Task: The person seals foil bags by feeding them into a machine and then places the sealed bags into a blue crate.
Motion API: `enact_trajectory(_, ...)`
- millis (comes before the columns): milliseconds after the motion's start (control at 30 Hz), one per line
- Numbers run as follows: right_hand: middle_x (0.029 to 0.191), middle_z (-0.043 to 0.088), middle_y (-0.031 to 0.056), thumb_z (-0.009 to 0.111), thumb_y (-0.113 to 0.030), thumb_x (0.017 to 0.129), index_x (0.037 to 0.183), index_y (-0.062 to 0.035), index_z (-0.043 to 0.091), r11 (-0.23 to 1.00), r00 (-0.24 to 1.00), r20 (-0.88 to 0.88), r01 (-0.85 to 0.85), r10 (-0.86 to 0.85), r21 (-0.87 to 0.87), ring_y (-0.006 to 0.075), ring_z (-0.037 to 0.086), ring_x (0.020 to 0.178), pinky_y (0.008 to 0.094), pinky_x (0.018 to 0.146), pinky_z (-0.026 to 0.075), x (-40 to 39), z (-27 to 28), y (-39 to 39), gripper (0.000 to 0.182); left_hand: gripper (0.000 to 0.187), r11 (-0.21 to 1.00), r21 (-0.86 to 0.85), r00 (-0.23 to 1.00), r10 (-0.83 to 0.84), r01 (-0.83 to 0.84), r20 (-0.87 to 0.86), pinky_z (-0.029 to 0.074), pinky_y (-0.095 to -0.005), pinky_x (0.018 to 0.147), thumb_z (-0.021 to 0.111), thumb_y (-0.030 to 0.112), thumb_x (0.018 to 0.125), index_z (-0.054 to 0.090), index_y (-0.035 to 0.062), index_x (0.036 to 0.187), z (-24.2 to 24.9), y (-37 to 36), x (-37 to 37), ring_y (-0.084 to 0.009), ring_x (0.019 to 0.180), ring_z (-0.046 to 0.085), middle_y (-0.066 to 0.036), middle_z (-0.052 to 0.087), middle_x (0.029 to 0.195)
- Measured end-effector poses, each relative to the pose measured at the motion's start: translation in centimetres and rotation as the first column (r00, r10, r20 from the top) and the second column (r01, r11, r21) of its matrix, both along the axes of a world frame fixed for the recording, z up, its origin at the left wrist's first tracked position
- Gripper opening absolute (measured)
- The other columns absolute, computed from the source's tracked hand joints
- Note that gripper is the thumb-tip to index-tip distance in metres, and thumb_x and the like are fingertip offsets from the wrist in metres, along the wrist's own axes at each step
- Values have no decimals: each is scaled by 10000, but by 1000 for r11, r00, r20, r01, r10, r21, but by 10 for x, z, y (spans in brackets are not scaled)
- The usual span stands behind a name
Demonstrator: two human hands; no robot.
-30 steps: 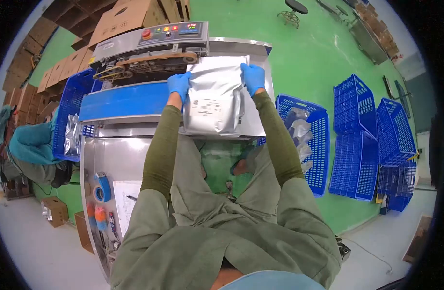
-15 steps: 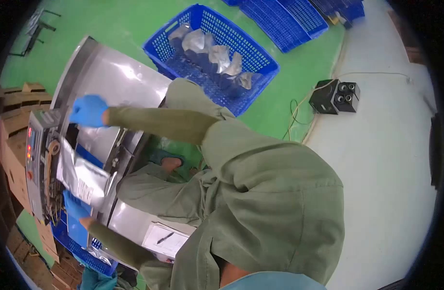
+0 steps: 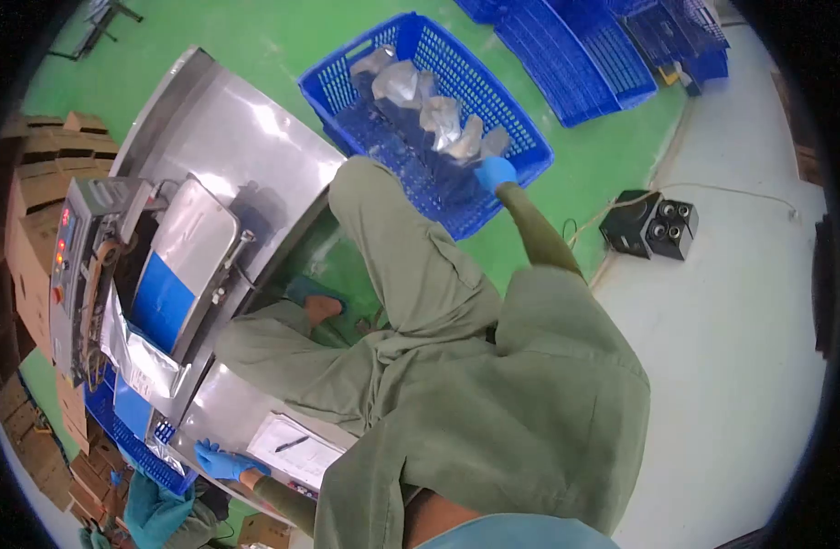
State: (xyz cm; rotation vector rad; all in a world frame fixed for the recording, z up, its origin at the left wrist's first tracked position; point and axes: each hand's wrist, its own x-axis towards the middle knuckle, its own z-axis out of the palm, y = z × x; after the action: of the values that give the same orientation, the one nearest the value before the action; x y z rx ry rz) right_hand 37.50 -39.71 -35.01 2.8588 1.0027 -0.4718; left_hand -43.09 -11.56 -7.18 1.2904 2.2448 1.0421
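My right hand, in a blue glove, reaches over the near edge of the blue crate, beside silver foil pouches standing in it. Its fingertips are too indistinct to show whether they grip a pouch. Low on the left, my gloved left hand is held over the steel table with its fingers apart and nothing in them. A foil pouch with a printed label sits at the sealing machine, touched by neither hand.
A clipboard with papers and a pen lies near my left forearm. More blue crates stand on the floor at the top. Black speakers rest by the wall, and cardboard boxes are stacked behind the machine.
My right hand has swung from the machine across to the blue crate. My left hand has left the labelled pouch and drawn back toward me. The view has shifted slightly.
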Motion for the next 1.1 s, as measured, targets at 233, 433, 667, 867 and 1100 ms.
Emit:
enact_trajectory(233,612,576,184,585,-294,815,688,-42,621,731,942,238,-333,236,596,363,585,582,468,550,439,-58,330,78,285,293,878,424,929,-322,222,182,485,-299,697,532,214,953,621,-27,1094,6,12,139,-172,798,571,-104,629,980)
enact_trajectory(433,547,528,158,628,-197,776,641,-59,586,174,610,552,-745,569,644,335,533,481,425,494,413,-173,485,192,198,771,378,295,419,-904,878,-89,408,-376,1011,826,233,679,458,-10,1312,88,-4,385,-273,1177,502,-169,492,1315)
enact_trajectory(667,585,556,137,619,-206,785,670,-68,593,-111,502,578,-686,643,719,331,564,524,424,515,438,-316,533,268,181,735,471,384,508,-861,794,5,439,-351,952,808,236,704,440,11,1299,77,90,389,-250,1097,550,-145,558,1217)
enact_trajectory(867,789,598,111,627,-191,818,911,-62,607,-245,818,302,-204,489,948,295,603,704,379,691,492,-315,464,310,160,690,556,351,591,-807,754,11,470,-329,904,803,195,706,465,29,1285,46,108,304,-231,1041,588,-110,600,1182)
enact_trajectory(1100,836,584,156,559,-287,874,916,-81,593,176,654,195,-457,730,872,338,587,778,413,694,476,-298,417,366,213,535,479,359,371,-868,801,331,476,-302,898,709,90,779,491,44,1266,102,111,276,-174,1031,580,-80,617,1135)
